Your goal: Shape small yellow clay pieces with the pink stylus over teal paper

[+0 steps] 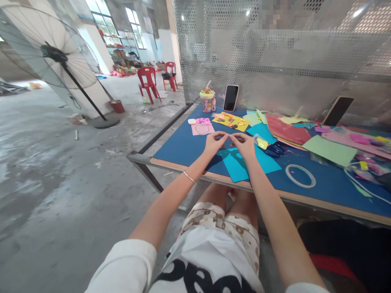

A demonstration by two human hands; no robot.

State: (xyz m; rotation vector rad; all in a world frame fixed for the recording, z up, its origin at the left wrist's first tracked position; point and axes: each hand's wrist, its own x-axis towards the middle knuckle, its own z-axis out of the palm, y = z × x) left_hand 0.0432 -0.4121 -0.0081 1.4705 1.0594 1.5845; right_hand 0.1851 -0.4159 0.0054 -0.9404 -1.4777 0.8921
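My left hand [216, 142] and my right hand [243, 143] meet fingertip to fingertip above the blue tabletop. Each is closed in a pinch, thumb against finger; whatever sits between the tips is too small to make out. Below them lies a bright blue sheet of paper [236, 165]. Just right of my right hand are dark-handled scissors [273, 149] and a small yellow piece [262, 142]. Beyond my left hand, a pink square [203, 129] carries a clear ring and pink bits. A yellow card [231, 121] with orange and brown pieces lies behind both hands.
A phone [231, 98] and a lidded cup [207, 101] stand at the back by the perforated metal panel [220, 53]. Another phone [338, 111] leans farther right. Coloured sheets [330, 149] and a white tape roll [300, 176] cover the right side. A large fan [55, 53] stands left.
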